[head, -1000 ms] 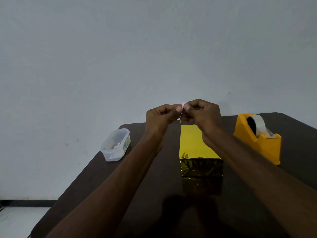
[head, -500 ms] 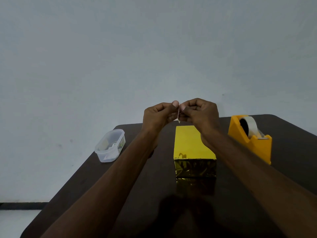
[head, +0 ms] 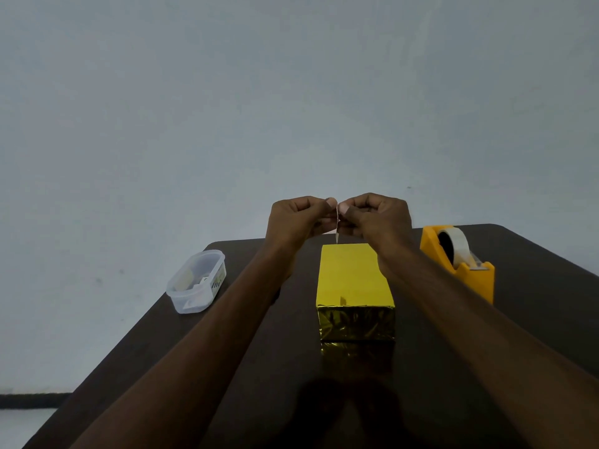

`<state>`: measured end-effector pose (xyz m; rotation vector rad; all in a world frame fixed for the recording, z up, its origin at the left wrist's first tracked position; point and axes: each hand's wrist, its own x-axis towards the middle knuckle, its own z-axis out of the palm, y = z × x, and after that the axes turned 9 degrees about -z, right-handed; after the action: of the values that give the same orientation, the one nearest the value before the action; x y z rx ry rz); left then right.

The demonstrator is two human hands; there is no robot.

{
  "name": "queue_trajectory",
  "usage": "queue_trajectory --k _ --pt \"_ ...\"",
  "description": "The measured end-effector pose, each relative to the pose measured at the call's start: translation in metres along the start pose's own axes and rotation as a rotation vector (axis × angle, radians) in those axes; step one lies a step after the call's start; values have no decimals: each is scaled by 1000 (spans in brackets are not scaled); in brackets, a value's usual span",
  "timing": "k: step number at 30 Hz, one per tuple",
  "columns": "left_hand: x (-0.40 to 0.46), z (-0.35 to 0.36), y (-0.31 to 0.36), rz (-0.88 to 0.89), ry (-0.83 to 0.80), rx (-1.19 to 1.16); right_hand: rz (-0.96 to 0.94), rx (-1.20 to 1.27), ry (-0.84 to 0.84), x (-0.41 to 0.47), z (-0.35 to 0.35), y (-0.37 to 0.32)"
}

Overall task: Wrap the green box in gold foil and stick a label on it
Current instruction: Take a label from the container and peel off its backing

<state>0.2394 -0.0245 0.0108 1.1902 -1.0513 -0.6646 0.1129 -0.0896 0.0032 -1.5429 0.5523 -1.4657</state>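
Note:
The box (head: 353, 280) stands in the middle of the dark table, fully covered in gold foil, its crinkled end facing me. Above its far end, my left hand (head: 298, 222) and my right hand (head: 377, 217) meet fingertip to fingertip. Between them they pinch a small white label (head: 337, 222), seen edge-on, with a thin strip hanging down towards the box top. No green of the box shows.
A clear plastic tub (head: 196, 281) with small items sits near the table's left edge. An orange tape dispenser (head: 460, 260) with a clear roll stands right of the box. The dark table (head: 356, 400) ends at a grey wall behind.
Both hands stay pinched together on the label above the box. The label has turned edge-on and a thin strip now hangs lower between the fingers. The view has shifted slightly.

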Motion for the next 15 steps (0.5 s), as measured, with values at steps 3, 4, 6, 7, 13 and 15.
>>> queue_trajectory --k 3,4,6,7,13,15 --pt "1 0 -3 8 -12 -9 1 10 -5 0 -2 -1" --pt "2 1 -5 13 -11 -9 -1 18 -11 0 -3 -2" --pt "3 2 -7 26 -3 -10 -8 30 -22 0 -4 -4" --pt "3 3 -7 32 1 -9 -12 33 -25 -1 -5 -5" --pt "3 7 -7 57 -11 -21 -24 53 -23 0 -8 -6" --pt "3 8 -7 47 -13 -37 -31 53 -25 0 -9 -6"
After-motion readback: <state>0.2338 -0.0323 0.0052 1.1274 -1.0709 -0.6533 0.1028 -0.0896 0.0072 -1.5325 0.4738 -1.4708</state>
